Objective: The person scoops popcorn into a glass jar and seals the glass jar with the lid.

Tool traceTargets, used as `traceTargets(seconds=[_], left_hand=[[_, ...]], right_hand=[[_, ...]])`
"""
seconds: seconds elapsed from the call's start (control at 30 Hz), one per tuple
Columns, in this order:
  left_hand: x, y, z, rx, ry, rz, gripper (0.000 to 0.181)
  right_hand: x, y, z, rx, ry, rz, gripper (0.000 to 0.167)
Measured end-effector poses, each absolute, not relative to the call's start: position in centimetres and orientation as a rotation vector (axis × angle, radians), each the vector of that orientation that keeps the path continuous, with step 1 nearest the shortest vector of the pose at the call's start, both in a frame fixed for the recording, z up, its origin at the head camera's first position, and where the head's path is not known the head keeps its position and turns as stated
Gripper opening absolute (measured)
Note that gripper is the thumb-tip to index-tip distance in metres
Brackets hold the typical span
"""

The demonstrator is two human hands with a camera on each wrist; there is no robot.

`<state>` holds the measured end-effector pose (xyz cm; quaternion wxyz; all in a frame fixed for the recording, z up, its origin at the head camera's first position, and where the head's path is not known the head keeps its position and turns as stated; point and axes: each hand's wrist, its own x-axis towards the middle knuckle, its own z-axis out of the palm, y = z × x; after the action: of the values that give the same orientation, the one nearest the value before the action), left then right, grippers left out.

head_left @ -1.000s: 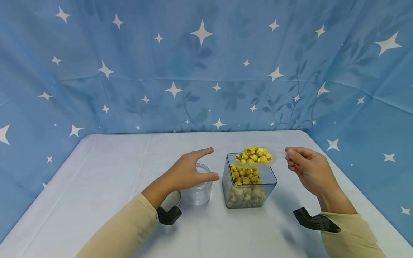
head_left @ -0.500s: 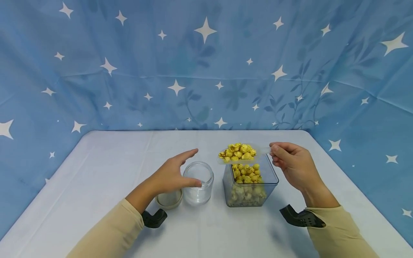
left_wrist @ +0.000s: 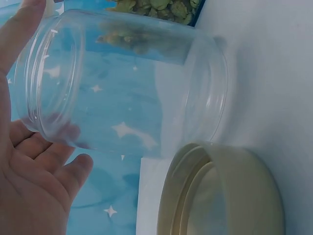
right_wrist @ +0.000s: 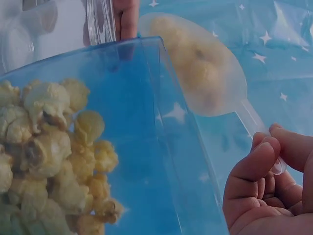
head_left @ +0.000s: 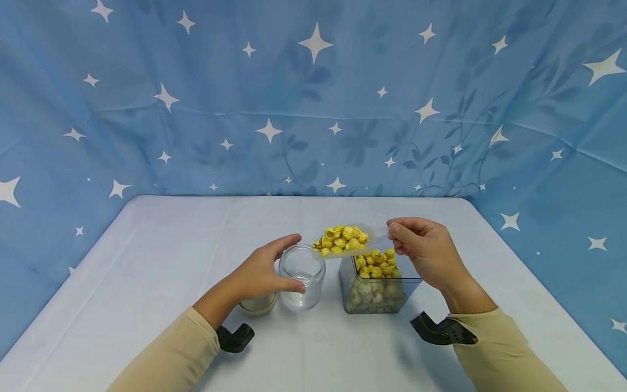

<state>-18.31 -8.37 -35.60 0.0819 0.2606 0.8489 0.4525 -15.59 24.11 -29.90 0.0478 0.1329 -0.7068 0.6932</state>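
My right hand (head_left: 428, 250) pinches the handle of a translucent scoop (right_wrist: 225, 88) heaped with yellow popcorn (head_left: 340, 240). The scoop's tip reaches the right rim of an upright, empty glass jar (head_left: 301, 277) in the head view. Around the jar's left side, my left hand (head_left: 257, 275) is spread with thumb and fingers apart; whether it touches the glass I cannot tell. Below the scoop's handle end stands a clear square container (head_left: 374, 296), partly filled with popcorn (right_wrist: 54, 156).
A round cream lid (left_wrist: 249, 191) lies on the white table (head_left: 161, 256) beside the jar, partly behind my left hand. Blue star-patterned cloth (head_left: 274, 98) hangs behind the table's far edge.
My right hand has carried the loaded scoop leftward from above the square container to the jar's rim. My left hand has shifted left, then slightly down, staying spread.
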Motion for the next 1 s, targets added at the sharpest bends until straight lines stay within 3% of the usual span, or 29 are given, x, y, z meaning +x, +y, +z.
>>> traceTargets(seconds=[0.13,0.43,1.0], left_hand=[[-18.4,-8.2,-35.7,0.78,2.555,1.334,0.097],[-18.3,-8.1,-35.7,0.752,2.57,1.331,0.092],[-18.4,-8.1,-35.6,0.715,2.556,1.322,0.091]], right_hand=[[-15.7,23.6,-29.8,0.389,-2.263,2.002,0.014],[-15.7,22.5,-29.2,0.361,-2.426,1.835,0.03],[-16.3,21.8,-29.0,0.365,-2.513,1.723,0.03]])
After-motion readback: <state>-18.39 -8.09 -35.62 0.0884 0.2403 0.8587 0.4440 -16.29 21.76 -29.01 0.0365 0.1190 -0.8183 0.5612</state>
